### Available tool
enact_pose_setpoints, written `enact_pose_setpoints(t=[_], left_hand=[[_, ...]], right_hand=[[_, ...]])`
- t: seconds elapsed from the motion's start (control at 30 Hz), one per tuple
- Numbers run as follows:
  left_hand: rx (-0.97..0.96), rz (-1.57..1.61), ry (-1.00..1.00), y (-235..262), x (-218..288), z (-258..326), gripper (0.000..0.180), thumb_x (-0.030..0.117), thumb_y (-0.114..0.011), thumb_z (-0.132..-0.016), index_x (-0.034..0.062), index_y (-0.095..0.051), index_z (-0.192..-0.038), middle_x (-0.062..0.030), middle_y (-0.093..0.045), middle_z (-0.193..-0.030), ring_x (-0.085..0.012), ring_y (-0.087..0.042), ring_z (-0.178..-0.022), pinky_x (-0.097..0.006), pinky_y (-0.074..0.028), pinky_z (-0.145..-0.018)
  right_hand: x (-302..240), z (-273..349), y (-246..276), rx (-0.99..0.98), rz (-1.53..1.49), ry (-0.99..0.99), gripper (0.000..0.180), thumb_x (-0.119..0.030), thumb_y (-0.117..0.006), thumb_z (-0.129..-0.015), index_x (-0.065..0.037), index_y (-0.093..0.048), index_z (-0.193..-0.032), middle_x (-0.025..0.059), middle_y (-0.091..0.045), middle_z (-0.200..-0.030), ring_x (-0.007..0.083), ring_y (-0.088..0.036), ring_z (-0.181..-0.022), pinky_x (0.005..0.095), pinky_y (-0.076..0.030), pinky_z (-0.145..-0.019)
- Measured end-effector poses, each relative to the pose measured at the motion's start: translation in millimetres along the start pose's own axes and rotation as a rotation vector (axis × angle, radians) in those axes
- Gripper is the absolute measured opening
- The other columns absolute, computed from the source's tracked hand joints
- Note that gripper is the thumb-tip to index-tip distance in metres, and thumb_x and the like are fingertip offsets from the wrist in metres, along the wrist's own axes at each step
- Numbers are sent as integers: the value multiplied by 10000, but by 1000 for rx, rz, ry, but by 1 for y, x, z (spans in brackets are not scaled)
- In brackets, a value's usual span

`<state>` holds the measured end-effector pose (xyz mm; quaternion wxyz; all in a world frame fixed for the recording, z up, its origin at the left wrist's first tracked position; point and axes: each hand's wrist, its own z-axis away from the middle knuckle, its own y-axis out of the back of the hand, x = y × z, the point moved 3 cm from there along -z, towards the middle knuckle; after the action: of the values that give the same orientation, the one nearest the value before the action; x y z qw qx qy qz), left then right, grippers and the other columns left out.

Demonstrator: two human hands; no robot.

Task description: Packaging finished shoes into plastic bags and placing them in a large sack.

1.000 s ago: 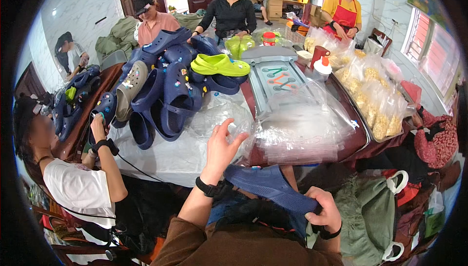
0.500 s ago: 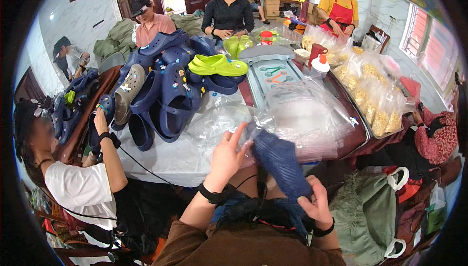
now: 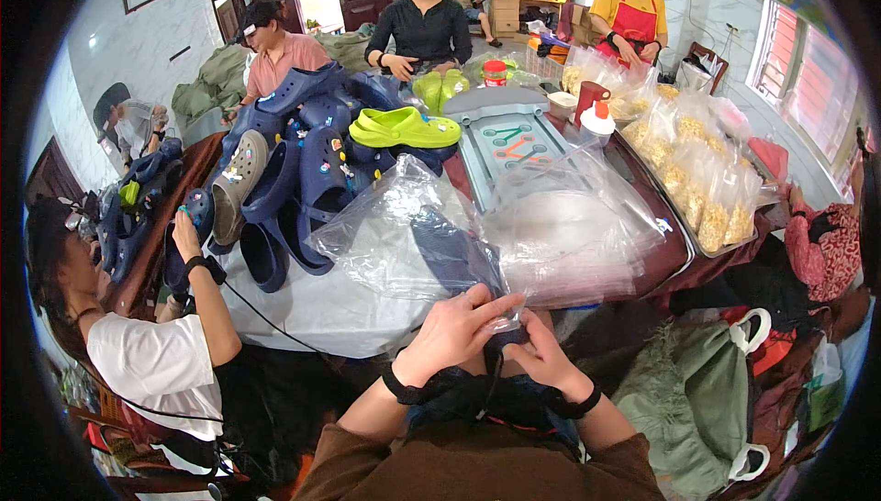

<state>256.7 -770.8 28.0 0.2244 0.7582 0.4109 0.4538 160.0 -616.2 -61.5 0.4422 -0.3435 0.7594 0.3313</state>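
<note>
A navy clog [image 3: 439, 242] lies mostly inside a clear plastic bag [image 3: 367, 226], pointing away from me over the table's front edge. My left hand [image 3: 456, 334] is closed on the bag's mouth, its fingers crossing over the clog's near end. Close beside it, my right hand [image 3: 548, 354] grips that near end, which is partly hidden by my fingers. To the right of the bagged clog lies a stack of flat clear bags [image 3: 569, 253]. A pile of navy clogs [image 3: 321, 175] stands to the left, with a lime clog [image 3: 404, 128] on top and a grey clog [image 3: 240, 180] among them.
Behind the bags is a grey board [image 3: 500, 116] with coloured shapes. A tray [image 3: 711, 249] of bagged yellowish snacks stands right, near a white bottle [image 3: 598, 120]. A co-worker [image 3: 151, 354] handles a clog at my left. A green sack [image 3: 688, 400] lies right of me.
The clog has swung left and away from me and is now inside the opened bag. My right hand has moved left and up, next to my left hand.
</note>
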Motion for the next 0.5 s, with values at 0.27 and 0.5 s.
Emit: enact_pose_setpoints(t=[0.27,0.5], left_hand=[[-85,-20,-15,3,-17,11,460,132,-629,-881,191,-613,-1337,-105,-533,-857,-341,-608,-700,-422,-510,-619],[66,-365,280,3,-17,8,402,87,-655,-841,188,-690,-1228,-165,-577,-1133,-395,-517,-1092,-454,-470,-874]], right_hand=[[12,-10,-37,29,-87,-261,400,-159,-662,-958,-6,-475,-1277,21,-536,-1007,61,-517,-849,210,-456,-721],[15,-14,-50,1,-278,-243,432,-174,-677,-950,9,-464,-1278,42,-571,-1007,104,-551,-829,244,-473,-730]])
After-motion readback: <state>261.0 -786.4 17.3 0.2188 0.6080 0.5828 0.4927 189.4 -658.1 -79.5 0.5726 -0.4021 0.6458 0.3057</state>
